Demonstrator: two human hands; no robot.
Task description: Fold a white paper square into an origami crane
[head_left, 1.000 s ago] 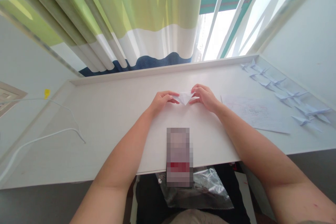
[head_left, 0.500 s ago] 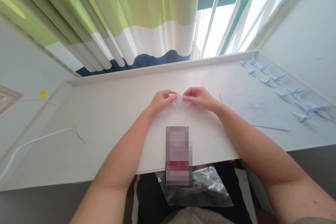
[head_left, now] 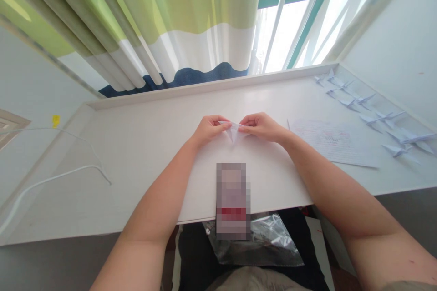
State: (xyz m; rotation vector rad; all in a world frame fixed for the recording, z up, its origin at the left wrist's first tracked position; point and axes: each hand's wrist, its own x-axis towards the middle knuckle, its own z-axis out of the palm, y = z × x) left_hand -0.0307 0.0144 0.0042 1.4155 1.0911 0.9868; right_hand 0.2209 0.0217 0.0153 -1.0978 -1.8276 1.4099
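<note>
A small white piece of folded paper (head_left: 232, 132) is held just above the desk, one pointed end facing down toward me. My left hand (head_left: 210, 130) pinches its left side between thumb and fingers. On its right side, my right hand (head_left: 260, 126) has the paper between thumb and forefinger. Parts of the paper are hidden behind the fingertips. Several folded white paper cranes (head_left: 375, 119) sit in rows at the right end of the desk.
Printed sheets (head_left: 332, 141) lie right of my right hand. A blurred-out phone-like object (head_left: 233, 200) juts over the front edge of the white desk (head_left: 143, 145). A clear plastic bag (head_left: 269, 245) rests on my lap. White cable (head_left: 68, 172) crosses the left side; a curtain (head_left: 164, 18) hangs behind.
Both hands stay almost where they were, still pinching the paper. The paper's downward point now shows more clearly, and the view has shifted slightly.
</note>
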